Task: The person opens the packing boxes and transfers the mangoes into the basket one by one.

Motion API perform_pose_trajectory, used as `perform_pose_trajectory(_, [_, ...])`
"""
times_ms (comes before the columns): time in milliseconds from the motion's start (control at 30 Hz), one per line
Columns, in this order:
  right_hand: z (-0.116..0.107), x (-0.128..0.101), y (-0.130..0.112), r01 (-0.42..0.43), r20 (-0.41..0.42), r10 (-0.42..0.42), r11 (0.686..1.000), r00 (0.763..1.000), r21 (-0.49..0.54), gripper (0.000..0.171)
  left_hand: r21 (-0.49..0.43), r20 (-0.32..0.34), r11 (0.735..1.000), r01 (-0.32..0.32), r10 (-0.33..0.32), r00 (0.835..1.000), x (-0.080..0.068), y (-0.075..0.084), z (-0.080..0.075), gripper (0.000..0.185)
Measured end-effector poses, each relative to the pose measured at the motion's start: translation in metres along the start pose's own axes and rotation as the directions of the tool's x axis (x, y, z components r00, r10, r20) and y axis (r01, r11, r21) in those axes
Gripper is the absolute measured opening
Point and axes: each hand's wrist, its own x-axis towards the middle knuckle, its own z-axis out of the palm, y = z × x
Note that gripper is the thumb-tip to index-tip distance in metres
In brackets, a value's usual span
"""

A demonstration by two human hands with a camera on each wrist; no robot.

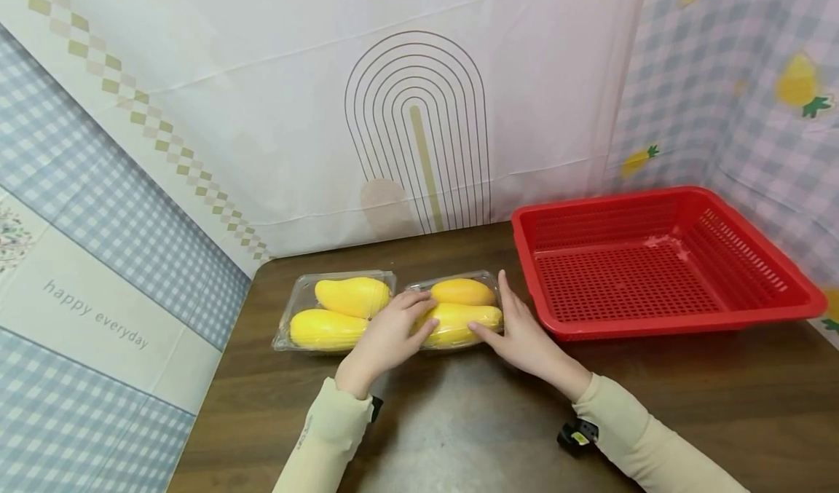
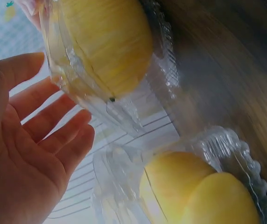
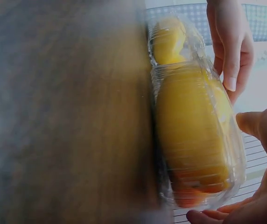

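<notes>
- Both hands flank the right mango box: the left hand rests straight fingers on its left end, and the right hand lies flat against its right end.
- That box sits on the surface beside the left mango box, left of the red basket.

A dark brown wooden surface carries everything here. Two clear plastic boxes sit on it side by side near its far edge, touching each other: the left box and the right box, each with yellow mangoes inside. Just to the right of them, near the right box, a red plastic basket stands on the wood.
</notes>
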Motion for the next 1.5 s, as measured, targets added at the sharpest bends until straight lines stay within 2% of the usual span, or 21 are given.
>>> perform_pose_trajectory(233, [-0.001,-0.004,0.010,-0.070,0.070,0.064,0.994,0.995,0.086,0.120,0.021,0.035,1.000,-0.009,0.009,0.999,-0.002,0.004,0.006,0.058])
perform_pose_trajectory(400, [-0.002,-0.006,0.014,-0.096,0.120,0.080,0.986,0.990,0.135,0.117,0.034,0.049,0.999,0.003,-0.004,0.999,-0.003,0.004,0.007,0.067])
perform_pose_trajectory(700, [-0.008,-0.005,0.020,-0.175,0.167,0.144,0.967,0.975,0.185,0.110,0.055,0.055,0.998,-0.007,0.004,0.998,-0.001,0.006,0.006,0.071])
perform_pose_trajectory(800, [-0.011,-0.003,0.022,-0.190,0.189,0.146,0.953,0.971,0.236,0.106,0.064,0.053,0.998,-0.019,0.016,0.998,0.000,0.006,0.006,0.071])
perform_pose_trajectory(1033, [-0.011,-0.004,0.024,-0.243,0.254,0.149,0.885,0.956,0.397,0.104,0.073,0.052,0.997,-0.030,0.026,0.998,0.003,0.004,0.008,0.069])
perform_pose_trajectory(1500, [-0.008,-0.005,0.024,-0.292,0.287,0.185,0.871,0.940,0.394,0.109,0.088,0.053,0.996,-0.028,0.024,0.998,0.004,0.007,0.011,0.069])
